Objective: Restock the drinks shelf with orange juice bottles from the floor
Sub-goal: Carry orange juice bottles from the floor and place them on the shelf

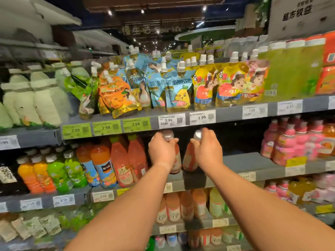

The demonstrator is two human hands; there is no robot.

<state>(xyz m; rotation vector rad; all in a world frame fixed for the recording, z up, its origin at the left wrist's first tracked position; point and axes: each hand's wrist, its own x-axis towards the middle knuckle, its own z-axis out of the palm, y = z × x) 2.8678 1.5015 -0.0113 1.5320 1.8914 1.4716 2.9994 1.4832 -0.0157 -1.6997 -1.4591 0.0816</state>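
Both my hands reach into the middle drinks shelf. My left hand grips the top of a juice bottle with a silver cap and pinkish-orange contents. My right hand holds a second matching juice bottle by its neck, slightly tilted. Both bottles stand at or just above the grey shelf board, side by side. Similar pinkish bottles with green caps stand to the left of them. The shelf space to the right of my hands is bare.
Spouted juice pouches fill the shelf above, close over my hands. Orange and green bottles stand at the left, pink bottles at the right. More bottles fill the lower shelf. Price tags line the shelf edges.
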